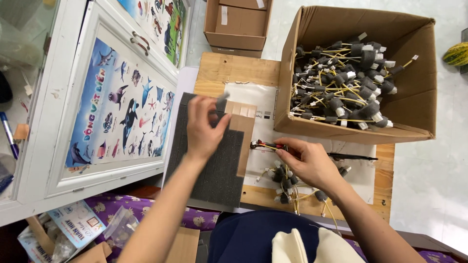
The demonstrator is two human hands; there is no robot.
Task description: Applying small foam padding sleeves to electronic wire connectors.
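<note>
While the small wire piece lies pinched at the fingertips of the right hand, its long axis runs roughly left to right across the wooden board, with the dark red end pointing toward the left hand. That left hand sits just beside it, to the left and slightly farther from the body, fingers curled and closed on a small grey foam strip lifted off the dark foam sheet. The two hands are near each other but apart, so the strip lies up and left of the wire's free end. A loose heap of finished wires rests under the right wrist. Farther off, to the right, a big cardboard box holds many more foam-wrapped wires.
</note>
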